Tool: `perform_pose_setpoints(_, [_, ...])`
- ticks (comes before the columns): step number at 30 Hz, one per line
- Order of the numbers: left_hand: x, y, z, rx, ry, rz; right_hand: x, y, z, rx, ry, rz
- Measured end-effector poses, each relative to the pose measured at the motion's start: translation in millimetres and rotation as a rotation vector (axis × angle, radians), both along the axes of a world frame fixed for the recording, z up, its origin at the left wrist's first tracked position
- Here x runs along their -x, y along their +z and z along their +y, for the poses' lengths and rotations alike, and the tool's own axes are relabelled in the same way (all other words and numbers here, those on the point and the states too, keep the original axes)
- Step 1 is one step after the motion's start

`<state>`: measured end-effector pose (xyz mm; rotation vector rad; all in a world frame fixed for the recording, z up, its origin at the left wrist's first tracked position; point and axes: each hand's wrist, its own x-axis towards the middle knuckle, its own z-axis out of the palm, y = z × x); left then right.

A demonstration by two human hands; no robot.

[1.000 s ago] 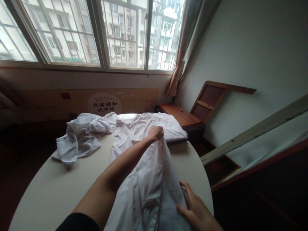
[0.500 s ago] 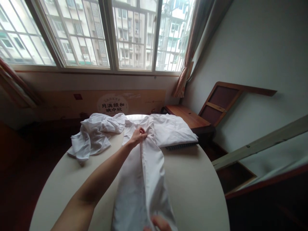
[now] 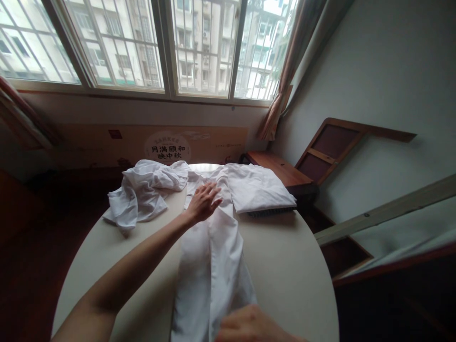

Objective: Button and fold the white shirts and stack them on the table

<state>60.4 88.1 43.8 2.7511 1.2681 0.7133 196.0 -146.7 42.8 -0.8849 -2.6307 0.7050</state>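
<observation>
Two white garments lie on the round table, and a third white piece, folded flat, sits at its far right. Starting from the left: a crumpled white shirt is heaped near the far left edge, part of it drooping over the rim. Next comes the left hand, reaching out along a bare forearm; its fingers are spread and flat, palm down on the upper part of the long white garment, gripping nothing. That garment is laid out lengthwise down the middle of the table, folded into a narrow strip running from the far side toward the person. To its right, the folded white cloth rests on a dark ridged thing that juts out beneath it. At the bottom edge, the right hand rests on the near end of the strip; only its back shows, so whether it pinches the cloth cannot be told.

Risks, as I judge them: the strip's near end hangs close to the table edge, so a pull from the lower hand could drag the fold open or slide it off. The crumpled shirt, already overhanging, could slip to the floor if nudged.

Count: three white cloth pieces, two hands, one table.
</observation>
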Motion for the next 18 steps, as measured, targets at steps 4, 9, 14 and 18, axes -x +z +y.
perform_pose_setpoints(4, [12,-11.5,-25,0.194,-0.441,0.160,-21,27.8,39,-0.166,-0.544,0.082])
perform_pose_setpoints(9, [28,-39.4,-29,0.324,-0.504,0.239,-26,-26.1,42,0.042,-0.323,-0.229])
perform_pose_setpoints(14, [28,-28.5,-18,0.426,-0.516,0.179,-36,-11.2,21,0.131,-0.265,-0.177])
perform_pose_setpoints(18, [24,-13.4,28,0.370,-0.285,-0.024,-43,13.6,70,0.056,-0.413,-0.010])
